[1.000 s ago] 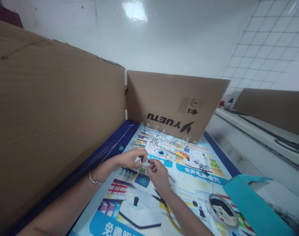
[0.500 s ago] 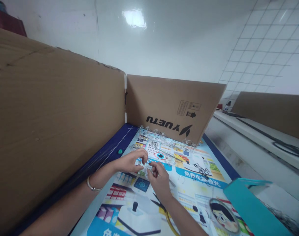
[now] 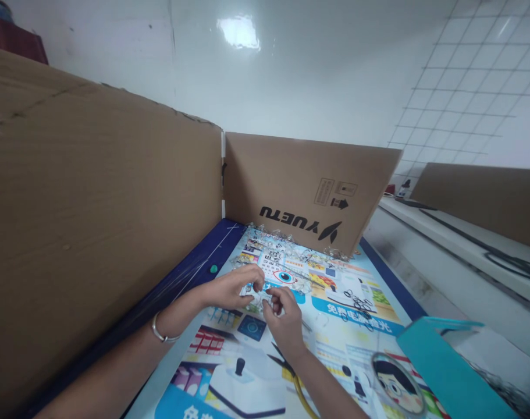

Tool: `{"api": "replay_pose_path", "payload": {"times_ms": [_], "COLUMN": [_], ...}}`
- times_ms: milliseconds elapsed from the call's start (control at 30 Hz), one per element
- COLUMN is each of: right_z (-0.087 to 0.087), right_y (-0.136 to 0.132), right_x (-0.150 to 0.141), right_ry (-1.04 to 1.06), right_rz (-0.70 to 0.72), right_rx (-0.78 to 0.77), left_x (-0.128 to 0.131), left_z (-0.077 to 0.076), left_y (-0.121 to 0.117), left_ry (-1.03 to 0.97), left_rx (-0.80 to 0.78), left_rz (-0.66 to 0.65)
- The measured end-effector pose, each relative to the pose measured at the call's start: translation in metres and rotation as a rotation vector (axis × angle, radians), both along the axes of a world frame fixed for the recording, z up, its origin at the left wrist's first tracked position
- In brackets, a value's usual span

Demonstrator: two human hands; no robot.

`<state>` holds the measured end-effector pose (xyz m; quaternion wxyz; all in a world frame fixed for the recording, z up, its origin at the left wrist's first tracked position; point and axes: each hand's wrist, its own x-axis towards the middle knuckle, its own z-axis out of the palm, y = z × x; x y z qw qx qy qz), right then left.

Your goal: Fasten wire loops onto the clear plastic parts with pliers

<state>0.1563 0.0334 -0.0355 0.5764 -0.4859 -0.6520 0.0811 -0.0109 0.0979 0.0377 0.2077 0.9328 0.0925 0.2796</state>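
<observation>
My left hand point(image 3: 238, 286) is held over the printed sheet point(image 3: 317, 349), thumb and fingers bent toward each other. Close on its right is my right hand point(image 3: 285, 314), thumb and forefinger curled into a loop. Between the fingertips I see small clear bits, too fine to name, and I cannot tell whether they are held or lie below. A tool with yellow handles point(image 3: 300, 391) and dark pointed tips lies partly under my right forearm. Small clear pieces point(image 3: 297, 251) are strewn along the sheet's far end. Thin black loops point(image 3: 356, 302) lie in a heap to the right.
Cardboard panels stand at the left point(image 3: 103, 192) and at the back point(image 3: 291, 174). A teal container point(image 3: 456, 364) with thin wiry pieces sits at the right edge. A small green object point(image 3: 213, 269) rests on the dark blue border. A white ledge point(image 3: 456, 230) with a black cable runs further right.
Both hands stay in nearly the same place, with only slight finger movement. The view has shifted very slightly.
</observation>
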Motion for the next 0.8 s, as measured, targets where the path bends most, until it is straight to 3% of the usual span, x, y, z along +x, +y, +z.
{"api": "replay_pose_path", "payload": {"times_ms": [467, 800], "right_z": [0.0020, -0.0052], "right_y": [-0.0010, 0.0038], "right_x": [0.0012, 0.0025], "right_ry": [-0.028, -0.026], "right_rz": [-0.005, -0.020], "right_rx": [0.038, -0.019], "left_x": [0.0007, 0.0032], "left_z": [-0.0011, -0.0079], "left_y": [-0.0012, 0.0025], "left_ry": [0.025, 0.007], "left_rx": [0.014, 0.001], "left_rz": [0.028, 0.052]}}
